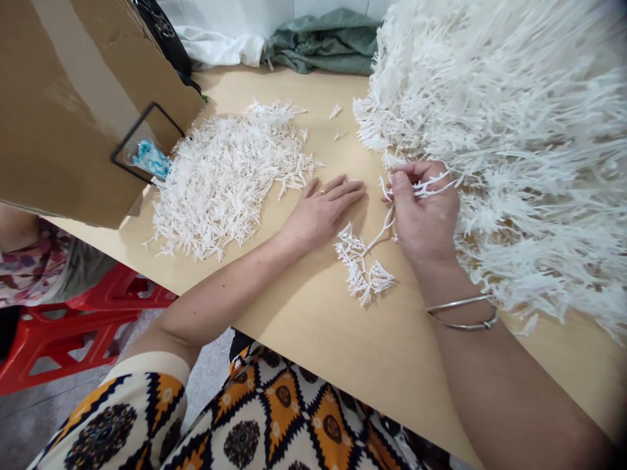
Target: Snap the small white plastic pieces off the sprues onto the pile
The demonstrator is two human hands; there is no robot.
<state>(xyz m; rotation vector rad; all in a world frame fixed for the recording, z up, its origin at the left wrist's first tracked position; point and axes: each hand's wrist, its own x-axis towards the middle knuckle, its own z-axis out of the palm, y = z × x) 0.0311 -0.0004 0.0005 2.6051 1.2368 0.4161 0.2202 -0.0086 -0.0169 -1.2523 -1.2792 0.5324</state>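
Note:
My left hand (326, 209) lies on the tabletop with its fingers stretched out to the right and nothing in them. My right hand (426, 212) is closed, pinching a white branched plastic sprig (386, 225) between thumb and fingers. The sprig's forked tips poke out past the hand, and its bushy end (365, 267) rests on the table between my two forearms. Left of my left hand is a loose heap of small white sprigs (215, 183). Close behind my right hand rises a much larger pile of white branched pieces (514, 130).
A cardboard box (73, 98) stands at the left, with a black wire frame (147, 140) and a blue-and-white packet (151, 156) beside it. Green cloth (323, 42) and white cloth (220, 46) lie along the wall. Red stools (73, 326) and another person's arm (17, 232) are at the left.

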